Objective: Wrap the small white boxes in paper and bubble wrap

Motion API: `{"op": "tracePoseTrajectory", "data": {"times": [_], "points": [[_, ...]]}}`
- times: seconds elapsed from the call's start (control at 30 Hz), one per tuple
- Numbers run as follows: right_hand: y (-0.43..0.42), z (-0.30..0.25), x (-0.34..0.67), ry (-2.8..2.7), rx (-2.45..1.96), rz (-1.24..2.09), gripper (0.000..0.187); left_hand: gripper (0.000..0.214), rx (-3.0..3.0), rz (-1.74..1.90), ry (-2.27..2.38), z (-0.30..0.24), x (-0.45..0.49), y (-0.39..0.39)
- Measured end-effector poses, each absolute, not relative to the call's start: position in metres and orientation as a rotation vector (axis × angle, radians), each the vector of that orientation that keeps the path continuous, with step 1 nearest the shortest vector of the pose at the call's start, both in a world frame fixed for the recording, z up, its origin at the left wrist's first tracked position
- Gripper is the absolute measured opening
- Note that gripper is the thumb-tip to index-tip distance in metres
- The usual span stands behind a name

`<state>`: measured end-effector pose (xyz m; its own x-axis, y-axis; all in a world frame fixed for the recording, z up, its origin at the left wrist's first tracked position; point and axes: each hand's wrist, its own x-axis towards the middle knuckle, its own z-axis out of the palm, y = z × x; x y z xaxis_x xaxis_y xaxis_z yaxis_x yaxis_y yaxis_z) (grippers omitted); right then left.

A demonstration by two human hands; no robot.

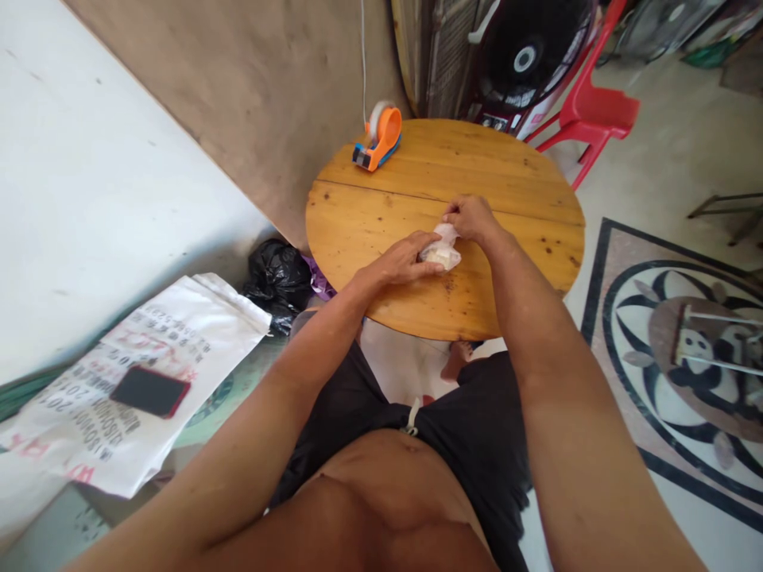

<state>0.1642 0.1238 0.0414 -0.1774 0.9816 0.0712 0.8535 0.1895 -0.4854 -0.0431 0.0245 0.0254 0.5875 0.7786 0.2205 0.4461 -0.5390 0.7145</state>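
A small clear plastic bag [442, 253] with something pale inside lies near the middle of a round wooden table [381, 230]. My left hand [404, 260] rests on the bag's near left side, fingers pressed flat against it. My right hand [470, 218] pinches the bag's twisted top end, fingers closed on the plastic. Both forearms reach over my lap to the table.
An orange and blue tape dispenser [377, 137] stands at the table's far left edge. A black plastic bag [275, 278] lies on the floor to the left. A white printed sack [137, 373] carries a dark phone [149, 391]. A red plastic chair [590, 103] and a fan [528, 56] stand behind.
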Motion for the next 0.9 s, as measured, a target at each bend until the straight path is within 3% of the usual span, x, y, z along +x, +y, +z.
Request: {"op": "tracePoseTrajectory", "data": {"times": [0.13, 0.27, 0.67, 0.9], "points": [[0.137, 0.025, 0.166, -2.016, -1.659, 0.501, 0.017, 0.049, 2.134, 0.743, 1.081, 0.027, -0.034, 0.023], [0.149, 0.014, 0.172, -1.998, -1.593, 0.490, 0.027, 0.046, 2.040, 0.766, 1.229, 0.025, -0.026, 0.027], [0.063, 0.027, 0.187, -1.674, -1.464, 0.328, 0.028, 0.045, 2.047, 0.687, 1.356, 0.021, -0.017, 0.034], [0.008, 0.034, 0.177, -1.849, -1.404, 0.401, 0.025, 0.029, 2.027, 0.722, 1.325, 0.027, -0.016, 0.033]]}}
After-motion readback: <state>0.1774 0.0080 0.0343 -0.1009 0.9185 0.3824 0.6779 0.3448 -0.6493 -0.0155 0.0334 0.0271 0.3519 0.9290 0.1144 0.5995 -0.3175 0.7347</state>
